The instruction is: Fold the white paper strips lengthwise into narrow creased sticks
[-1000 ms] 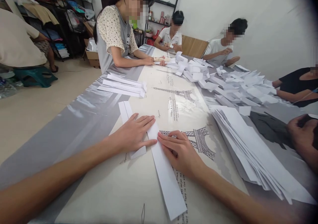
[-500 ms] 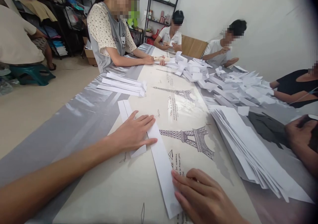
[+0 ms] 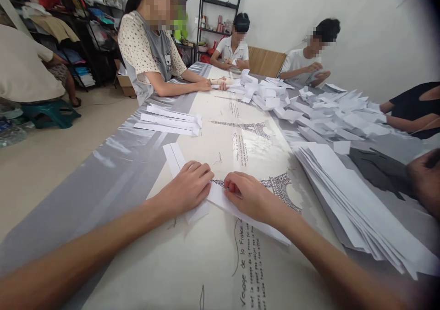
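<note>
We see the left hand (image 3: pixel 191 187) and right hand (image 3: pixel 248 194), both half-curled, at a white paper strip (image 3: pixel 219 198); their grip we cannot tell.

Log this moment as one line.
left hand: over left paper strip | right hand: on right paper strip, fingers curled | right side: paper stack | beyond: paper pile

Has a plain white wall (image 3: pixel 374 30) across the back and right, with an open black rack (image 3: pixel 222 2) before it, bearing small containers (image 3: pixel 219 24), and a slatted tan panel (image 3: pixel 266 61) low beside it. Shows crowded dark shelving (image 3: pixel 91 60) at the left, draped with cloth (image 3: pixel 57 27), near a cardboard box (image 3: pixel 127 86) on a beige floor (image 3: pixel 99 115). Includes a teal plastic stool (image 3: pixel 51 113) and a long table (image 3: pixel 79 186) under a shiny grey cover (image 3: pixel 85 197). Looks evenly lit, with pale glare along the cover's left side.
</note>
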Action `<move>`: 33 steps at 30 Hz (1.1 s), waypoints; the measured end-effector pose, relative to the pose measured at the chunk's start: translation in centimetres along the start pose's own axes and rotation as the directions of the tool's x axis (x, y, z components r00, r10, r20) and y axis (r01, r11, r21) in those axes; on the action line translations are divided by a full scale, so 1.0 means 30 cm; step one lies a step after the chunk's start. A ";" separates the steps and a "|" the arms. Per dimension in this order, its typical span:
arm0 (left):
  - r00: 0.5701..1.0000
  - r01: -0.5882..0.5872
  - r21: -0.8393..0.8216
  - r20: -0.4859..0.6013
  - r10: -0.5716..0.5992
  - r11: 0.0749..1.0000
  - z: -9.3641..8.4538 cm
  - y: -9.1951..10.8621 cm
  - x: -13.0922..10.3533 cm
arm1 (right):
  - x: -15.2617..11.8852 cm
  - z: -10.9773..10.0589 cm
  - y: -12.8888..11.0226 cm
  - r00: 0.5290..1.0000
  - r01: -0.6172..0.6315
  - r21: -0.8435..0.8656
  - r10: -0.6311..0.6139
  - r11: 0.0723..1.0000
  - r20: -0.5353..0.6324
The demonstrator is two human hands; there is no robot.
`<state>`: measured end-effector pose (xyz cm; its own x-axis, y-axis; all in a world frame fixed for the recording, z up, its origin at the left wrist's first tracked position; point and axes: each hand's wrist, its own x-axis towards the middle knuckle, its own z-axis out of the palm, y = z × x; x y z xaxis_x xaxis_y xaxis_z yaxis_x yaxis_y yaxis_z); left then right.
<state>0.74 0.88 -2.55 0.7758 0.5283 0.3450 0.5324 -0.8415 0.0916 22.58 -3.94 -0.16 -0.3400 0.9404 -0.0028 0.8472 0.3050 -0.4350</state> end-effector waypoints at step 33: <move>0.997 0.051 -0.483 0.079 -0.014 0.874 -0.137 -0.102 -0.004 | -0.059 -0.155 0.216 1.000 -0.003 0.348 -0.006 0.938 0.023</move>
<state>-2.37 2.92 0.96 0.7926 0.5475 0.2683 0.3410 -0.7629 0.5493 30.57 -2.95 1.22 -0.3539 0.9350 -0.0208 0.6532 0.2312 -0.7211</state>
